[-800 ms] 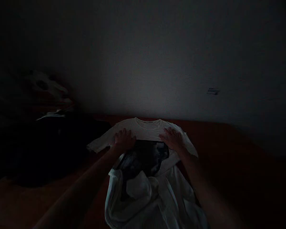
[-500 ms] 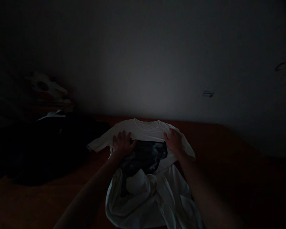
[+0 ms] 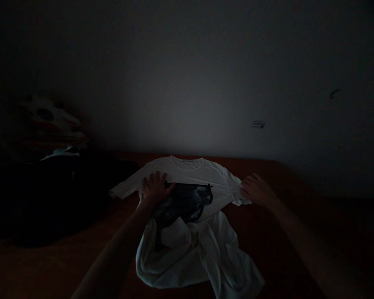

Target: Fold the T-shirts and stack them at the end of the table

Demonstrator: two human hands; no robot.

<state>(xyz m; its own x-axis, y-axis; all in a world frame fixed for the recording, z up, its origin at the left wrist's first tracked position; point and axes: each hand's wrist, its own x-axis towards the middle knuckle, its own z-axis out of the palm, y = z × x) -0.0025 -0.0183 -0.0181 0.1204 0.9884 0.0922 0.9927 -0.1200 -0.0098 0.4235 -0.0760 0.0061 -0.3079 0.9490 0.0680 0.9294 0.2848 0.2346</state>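
Observation:
A white T-shirt [image 3: 183,169] with a dark print [image 3: 187,200] lies before me, neckline away from me. Its upper part is spread out, while the lower part [image 3: 187,257] is bunched in folds towards me. My left hand [image 3: 156,189] rests flat on the chest at the left edge of the print, fingers spread. At the right, my right hand [image 3: 256,189] has its fingers closed on the end of the shirt's right sleeve [image 3: 235,187]. The left sleeve [image 3: 123,189] lies stretched out beside my left hand.
The shirt lies on an orange-brown surface [image 3: 81,249] against a grey wall [image 3: 187,91]. Dark clothing [image 3: 59,195] is heaped at the left, with a white and red patterned object [image 3: 51,116] behind it. A small label [image 3: 258,124] is on the wall. The room is dim.
My right hand has moved right, from the shirt's chest to the right sleeve, and closed on it. The left hand stays on the chest. The view has shifted slightly.

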